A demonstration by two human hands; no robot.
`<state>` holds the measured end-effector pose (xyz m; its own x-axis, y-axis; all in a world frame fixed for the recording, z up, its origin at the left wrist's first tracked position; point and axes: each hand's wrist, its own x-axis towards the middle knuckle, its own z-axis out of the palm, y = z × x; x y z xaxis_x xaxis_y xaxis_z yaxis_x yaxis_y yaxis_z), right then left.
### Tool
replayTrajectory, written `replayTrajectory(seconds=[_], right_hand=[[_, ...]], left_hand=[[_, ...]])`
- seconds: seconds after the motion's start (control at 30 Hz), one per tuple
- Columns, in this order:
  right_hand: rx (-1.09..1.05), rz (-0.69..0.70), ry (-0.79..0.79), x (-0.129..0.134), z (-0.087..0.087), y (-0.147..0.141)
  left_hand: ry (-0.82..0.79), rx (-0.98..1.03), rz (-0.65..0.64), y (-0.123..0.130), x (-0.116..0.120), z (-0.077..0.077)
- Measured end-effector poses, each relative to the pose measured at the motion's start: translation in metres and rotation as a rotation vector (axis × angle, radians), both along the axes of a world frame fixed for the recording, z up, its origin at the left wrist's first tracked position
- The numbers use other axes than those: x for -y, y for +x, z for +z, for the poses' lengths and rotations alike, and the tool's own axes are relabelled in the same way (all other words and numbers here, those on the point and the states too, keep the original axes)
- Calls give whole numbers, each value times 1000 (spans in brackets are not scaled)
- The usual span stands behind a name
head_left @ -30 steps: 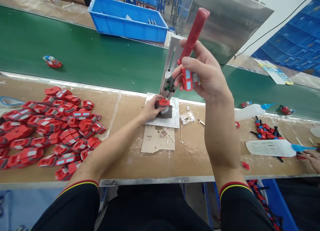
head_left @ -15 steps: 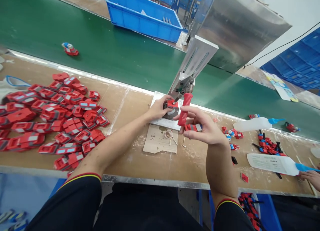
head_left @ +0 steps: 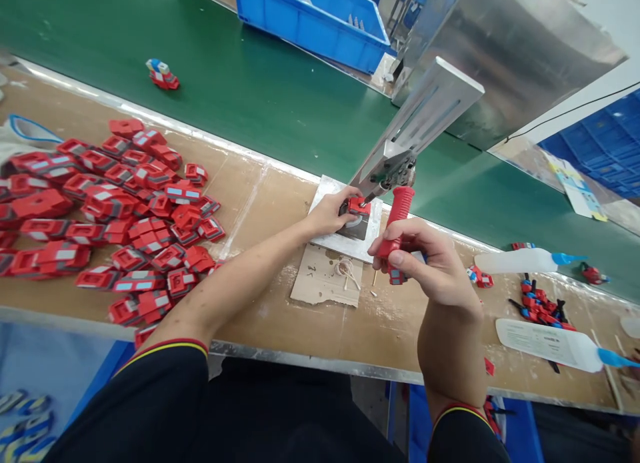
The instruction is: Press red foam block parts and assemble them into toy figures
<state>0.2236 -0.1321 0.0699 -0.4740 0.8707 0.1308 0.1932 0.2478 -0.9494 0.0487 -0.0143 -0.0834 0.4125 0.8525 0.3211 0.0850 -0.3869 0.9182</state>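
Note:
My left hand (head_left: pixel 330 215) pinches a small red toy vehicle part (head_left: pixel 357 206) that sits in the dark fixture on a metal plate (head_left: pixel 325 189). Over this part reaches the tip of a hand-lever toggle clamp (head_left: pixel 397 166), fixed to a slotted metal upright (head_left: pixel 435 113). My right hand (head_left: pixel 430 259) is closed round the clamp's red ribbed handle (head_left: pixel 401 206). A second red toy piece (head_left: pixel 397 276) with a light-blue window shows under those same fingers, apparently kept in the hand. Just below the plate lies a torn cardboard piece (head_left: pixel 315 279) with cotton swabs (head_left: pixel 347 271).
A large heap of red toy vehicle bodies (head_left: pixel 145 229) covers the bench's left. Behind runs a green conveyor belt (head_left: pixel 240 109) carrying a red-and-blue toy (head_left: pixel 163 74). Blue bin (head_left: pixel 310 26) stands beyond. White squeeze bottles (head_left: pixel 547 343) and small toy parts (head_left: pixel 543 306) lie right.
The view has shifted, so the bench scene sits further right. My right fingers have closed more fully round the red handle, and the toy piece in that hand has turned downward. My left hand stays on its part.

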Motion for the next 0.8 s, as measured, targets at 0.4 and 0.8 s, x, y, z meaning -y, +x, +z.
replayTrajectory(seconds=[0.4,0.8], right_hand=[[-72,26,-17,-3,2,7],[141,-7,-22,-6,-3,5]], left_hand=[[22,-33,20,2,0,-3],[45,-28,-17,2,-1,-6]])
